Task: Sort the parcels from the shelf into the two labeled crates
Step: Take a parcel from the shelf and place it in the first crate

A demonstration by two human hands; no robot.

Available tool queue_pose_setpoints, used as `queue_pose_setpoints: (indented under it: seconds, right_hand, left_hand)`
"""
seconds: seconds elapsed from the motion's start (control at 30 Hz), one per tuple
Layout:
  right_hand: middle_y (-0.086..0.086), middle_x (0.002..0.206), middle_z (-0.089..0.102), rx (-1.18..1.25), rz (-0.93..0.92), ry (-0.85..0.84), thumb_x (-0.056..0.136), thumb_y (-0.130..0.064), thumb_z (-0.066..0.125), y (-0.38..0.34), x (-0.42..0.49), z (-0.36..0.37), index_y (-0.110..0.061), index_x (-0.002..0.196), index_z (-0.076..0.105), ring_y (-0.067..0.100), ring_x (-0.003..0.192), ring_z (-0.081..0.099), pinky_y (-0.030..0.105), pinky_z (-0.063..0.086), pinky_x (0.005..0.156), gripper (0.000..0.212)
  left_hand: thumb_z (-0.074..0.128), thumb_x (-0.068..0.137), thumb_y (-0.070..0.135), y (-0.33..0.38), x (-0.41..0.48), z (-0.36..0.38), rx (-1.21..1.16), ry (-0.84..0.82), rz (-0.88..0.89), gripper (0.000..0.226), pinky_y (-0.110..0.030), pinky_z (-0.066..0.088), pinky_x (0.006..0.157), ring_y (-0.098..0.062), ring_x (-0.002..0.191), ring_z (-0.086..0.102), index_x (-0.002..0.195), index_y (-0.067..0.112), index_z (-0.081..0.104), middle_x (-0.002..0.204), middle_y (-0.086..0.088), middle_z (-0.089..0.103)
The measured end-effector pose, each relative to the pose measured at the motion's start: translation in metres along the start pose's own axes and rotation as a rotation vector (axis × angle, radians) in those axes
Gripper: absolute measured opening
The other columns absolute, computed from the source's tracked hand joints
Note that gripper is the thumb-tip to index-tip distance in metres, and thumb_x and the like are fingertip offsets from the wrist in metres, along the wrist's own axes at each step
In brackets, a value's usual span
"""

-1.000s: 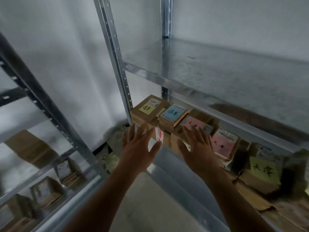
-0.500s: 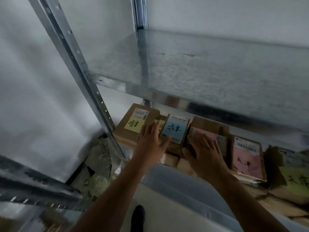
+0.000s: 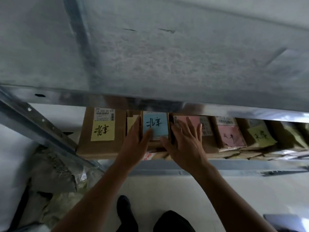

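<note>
Five parcels bearing coloured notes line the middle of the frame. Two carry yellow notes: the left yellow-note parcel (image 3: 102,131) and the right yellow-note parcel (image 3: 260,136). One is the blue-note parcel (image 3: 156,124). Two carry pink notes: the left pink-note parcel (image 3: 207,129) and the right pink-note parcel (image 3: 231,136). Flattened parcels beneath them are too crushed to count. There are two hands, the left hand (image 3: 133,148) and the right hand (image 3: 185,146). There are two shelf boards, the upper shelf (image 3: 167,56) and the lower shelf (image 3: 250,166), and one upright (image 3: 41,124).

Looks like a parcel storeroom: galvanised steel racking (image 3: 167,64) above the left hand (image 3: 133,148), its punched upright (image 3: 41,124) off to the hand's left, and cardboard parcels (image 3: 102,148) either side of the hand, with barcode labels (image 3: 104,113) and handwritten coloured notes (image 3: 102,131).
</note>
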State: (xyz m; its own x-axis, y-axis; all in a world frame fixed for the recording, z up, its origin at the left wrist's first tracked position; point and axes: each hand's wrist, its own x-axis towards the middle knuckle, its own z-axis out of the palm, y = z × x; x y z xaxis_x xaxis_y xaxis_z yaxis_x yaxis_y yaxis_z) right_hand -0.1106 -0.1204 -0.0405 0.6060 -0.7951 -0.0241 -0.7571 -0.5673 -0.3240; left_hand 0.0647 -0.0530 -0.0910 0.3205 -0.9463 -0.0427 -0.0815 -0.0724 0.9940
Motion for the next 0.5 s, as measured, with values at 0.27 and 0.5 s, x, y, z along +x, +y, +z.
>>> queue_pose_setpoints:
  seconds: [0.27,0.5]
  right_hand:
    - [-0.015,0.143,0.052,0.441,0.147,0.212,0.095,-0.066,0.048,-0.028,-0.02,0.007,-0.033,0.143,0.047,0.021,0.141,0.04,0.055,0.046,0.111,0.058]
    - [0.002,0.139,0.05,0.922,0.137,0.463,0.094,-0.045,0.067,-0.003,-0.095,-0.02,-0.03,0.147,0.045,0.02,0.128,0.062,0.036,0.064,0.088,0.059]
  left_hand:
    - [0.052,0.101,0.031,0.027,-0.027,0.01,-0.311,0.12,-0.008,0.041,-0.046,0.062,0.085,-0.025,0.113,0.07,0.14,0.022,0.048,0.125,-0.001,0.068]
    - [0.051,0.102,0.026,0.068,-0.075,0.064,-0.244,0.012,0.182,0.049,-0.025,0.059,0.084,-0.013,0.12,0.065,0.149,0.026,0.039,0.129,0.007,0.065]
